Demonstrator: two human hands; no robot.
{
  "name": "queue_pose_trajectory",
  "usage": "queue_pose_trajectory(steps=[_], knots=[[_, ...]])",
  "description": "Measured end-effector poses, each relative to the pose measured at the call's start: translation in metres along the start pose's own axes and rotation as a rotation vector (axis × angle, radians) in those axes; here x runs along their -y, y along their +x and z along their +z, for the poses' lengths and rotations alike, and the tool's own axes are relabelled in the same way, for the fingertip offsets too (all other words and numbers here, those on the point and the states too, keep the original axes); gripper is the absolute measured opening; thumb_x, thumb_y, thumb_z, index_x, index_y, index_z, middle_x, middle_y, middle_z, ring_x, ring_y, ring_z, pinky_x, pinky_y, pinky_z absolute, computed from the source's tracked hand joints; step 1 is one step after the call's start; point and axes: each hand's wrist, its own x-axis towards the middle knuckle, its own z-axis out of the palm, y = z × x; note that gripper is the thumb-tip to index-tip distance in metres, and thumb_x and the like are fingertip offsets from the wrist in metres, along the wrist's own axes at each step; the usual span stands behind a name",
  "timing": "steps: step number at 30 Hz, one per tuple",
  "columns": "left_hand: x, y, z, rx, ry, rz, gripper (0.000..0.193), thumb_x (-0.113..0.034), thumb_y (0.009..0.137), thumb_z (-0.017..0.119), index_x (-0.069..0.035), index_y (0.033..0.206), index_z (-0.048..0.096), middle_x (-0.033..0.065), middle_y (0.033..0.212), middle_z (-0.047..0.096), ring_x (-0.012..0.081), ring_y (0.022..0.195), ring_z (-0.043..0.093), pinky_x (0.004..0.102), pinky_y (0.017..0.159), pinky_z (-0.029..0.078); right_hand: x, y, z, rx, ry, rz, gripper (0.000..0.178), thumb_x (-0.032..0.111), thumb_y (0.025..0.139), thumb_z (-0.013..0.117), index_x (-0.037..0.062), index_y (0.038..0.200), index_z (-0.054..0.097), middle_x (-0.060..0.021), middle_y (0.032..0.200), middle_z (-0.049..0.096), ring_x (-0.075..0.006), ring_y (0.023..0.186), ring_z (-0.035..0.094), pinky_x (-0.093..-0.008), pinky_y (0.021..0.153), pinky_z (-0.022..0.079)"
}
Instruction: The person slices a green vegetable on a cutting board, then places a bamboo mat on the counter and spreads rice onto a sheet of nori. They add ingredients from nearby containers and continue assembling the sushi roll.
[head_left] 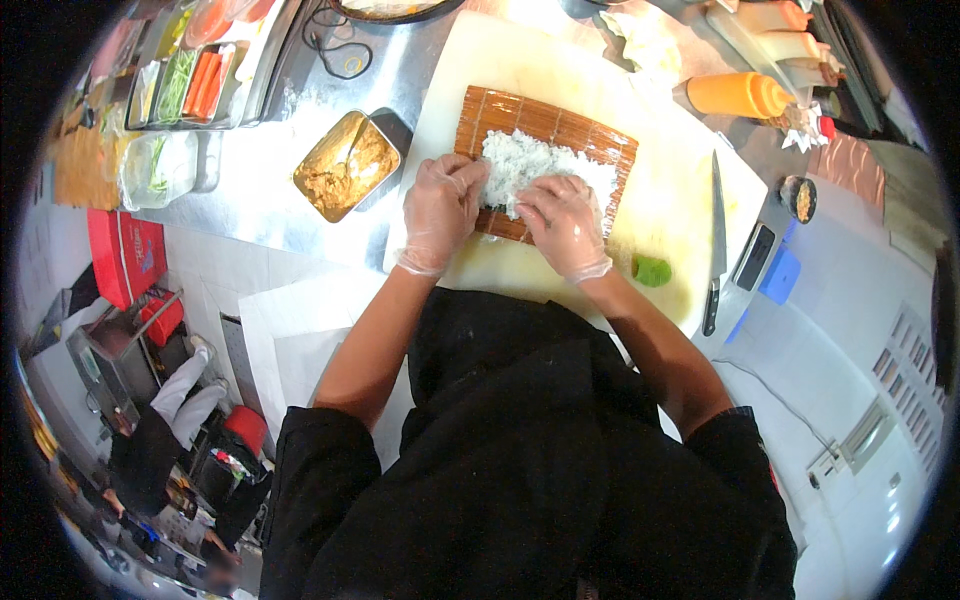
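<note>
A brown bamboo rolling mat [540, 115] with a shiny film over it lies on the white cutting board [450, 95]. White rice [535, 155] is spread in a layer across the mat. Both my hands wear clear plastic gloves. My left hand [442, 205] is at the left edge of the rice, thumb and fingers pinched together; what is between them is hidden. My right hand [563, 220] bends over the near right part of the rice, fingers curled and closed down at its near edge. Whatever its fingertips hold cannot be made out.
A knife [718, 220] and green paste [652, 270] lie right on the board. Beyond stands an orange squeeze bottle [735, 95]. At left sit a metal pan of brown filling [345, 165], a clear tub [158, 170] and a vegetable tray [190, 85]. Another person [150, 455] is at lower left.
</note>
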Motion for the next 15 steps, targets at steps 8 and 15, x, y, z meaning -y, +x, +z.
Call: queue_pose_trajectory(steps=[8,15], knots=[[0.004,-0.01,-0.004,-0.062,-0.094,0.219,0.032,-0.007,0.083,0.085,-0.014,0.113,0.08,0.0083,0.112,0.074,0.0323,0.096,0.068,0.0438,0.086,0.057,0.014,0.007,0.011,0.11,-0.159,0.104,0.015,0.026,0.095,0.072,0.0142,0.104,0.076,-0.0074,0.107,0.072,-0.0312,0.108,0.065,-0.046,0.097,0.047],[0.007,-0.036,0.007,-0.046,-0.052,0.236,0.031,-0.005,0.078,0.089,-0.017,0.105,0.081,0.0037,0.103,0.072,0.0299,0.095,0.067,0.0436,0.082,0.052,0.008,-0.026,0.009,-0.068,-0.214,-0.27,0.017,0.022,0.093,0.072,0.0171,0.109,0.076,-0.0032,0.102,0.071,-0.0257,0.105,0.064,-0.0449,0.095,0.048]])
